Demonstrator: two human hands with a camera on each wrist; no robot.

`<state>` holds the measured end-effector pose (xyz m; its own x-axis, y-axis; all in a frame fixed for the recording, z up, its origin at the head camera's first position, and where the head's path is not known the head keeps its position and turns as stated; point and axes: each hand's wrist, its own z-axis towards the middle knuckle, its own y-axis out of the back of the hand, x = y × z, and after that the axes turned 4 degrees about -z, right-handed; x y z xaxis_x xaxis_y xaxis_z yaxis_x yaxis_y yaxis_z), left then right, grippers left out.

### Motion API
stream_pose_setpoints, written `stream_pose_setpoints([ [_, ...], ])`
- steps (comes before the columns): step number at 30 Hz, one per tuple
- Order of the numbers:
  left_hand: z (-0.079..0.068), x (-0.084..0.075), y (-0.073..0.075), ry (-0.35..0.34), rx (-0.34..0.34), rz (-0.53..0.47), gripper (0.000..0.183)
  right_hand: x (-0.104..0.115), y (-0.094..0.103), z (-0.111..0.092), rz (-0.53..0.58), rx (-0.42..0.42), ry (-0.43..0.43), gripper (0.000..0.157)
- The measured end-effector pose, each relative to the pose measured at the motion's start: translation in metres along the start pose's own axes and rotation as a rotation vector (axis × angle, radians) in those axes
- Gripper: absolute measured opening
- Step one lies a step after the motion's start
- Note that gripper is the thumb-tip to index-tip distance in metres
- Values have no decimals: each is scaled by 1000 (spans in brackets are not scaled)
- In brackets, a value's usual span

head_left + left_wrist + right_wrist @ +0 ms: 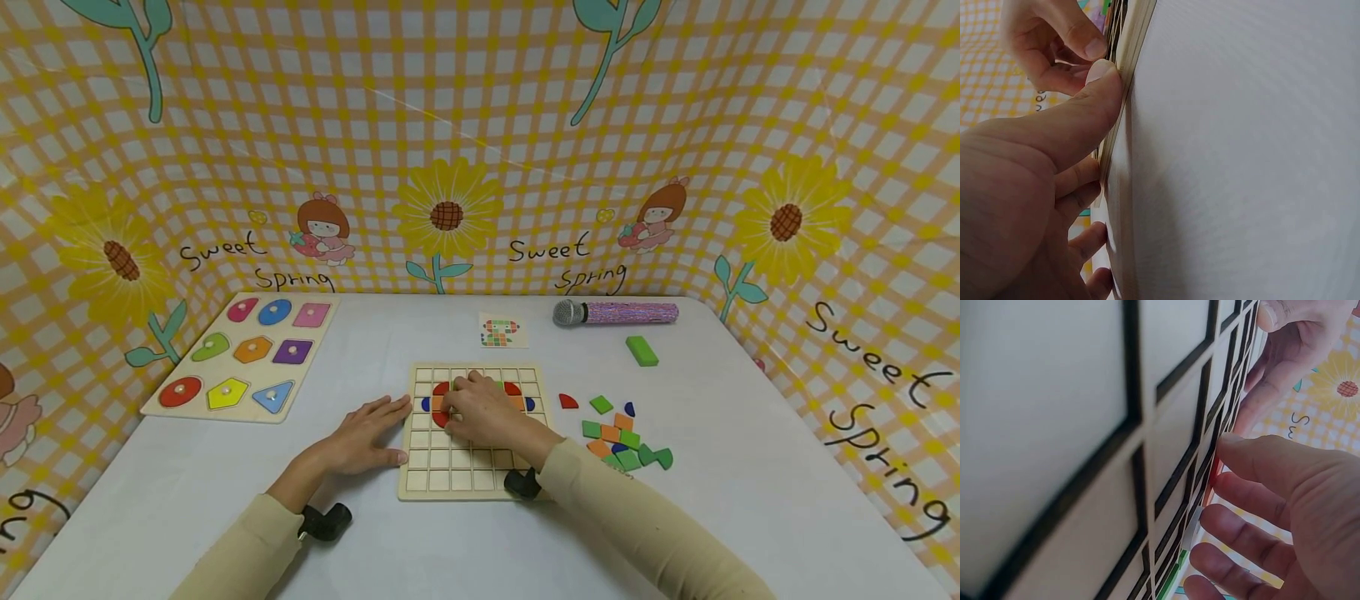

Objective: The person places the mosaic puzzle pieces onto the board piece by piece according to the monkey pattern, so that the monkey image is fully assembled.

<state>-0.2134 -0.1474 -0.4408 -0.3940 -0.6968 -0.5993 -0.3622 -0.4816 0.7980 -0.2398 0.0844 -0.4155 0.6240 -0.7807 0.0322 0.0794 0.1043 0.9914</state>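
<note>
A square wooden grid board (438,460) lies before me, with red, orange, blue and green flat pieces in its upper rows. My right hand (483,410) is over the board and covers part of these pieces. Its thumb and fingertips touch down around a red piece (1215,467) lying in the grid, fingers bent only loosely. Along the board's left edge rests my left hand (363,437), its fingers spread and relaxed. In the left wrist view, the left thumb (1100,84) touches the board's side.
Loose coloured pieces (628,440) are scattered right of the board, a red quarter-circle (568,402) nearest. Behind are a pattern card (501,340), a glittery microphone (630,313) and a green block (642,351). A knobbed shape puzzle (251,371) lies at the left.
</note>
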Motion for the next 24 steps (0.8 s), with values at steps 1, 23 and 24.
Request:
stream_pose_setpoints([
  [1,0,0,0,1,0,0,75,0,0,0,-2,2,-1,17],
  [23,-1,-3,0,17,-4,-3,75,-49,28,-51,127,-68,-103,23],
  [24,-1,-3,0,19,-3,-2,75,-53,28,-56,128,-70,-108,23],
])
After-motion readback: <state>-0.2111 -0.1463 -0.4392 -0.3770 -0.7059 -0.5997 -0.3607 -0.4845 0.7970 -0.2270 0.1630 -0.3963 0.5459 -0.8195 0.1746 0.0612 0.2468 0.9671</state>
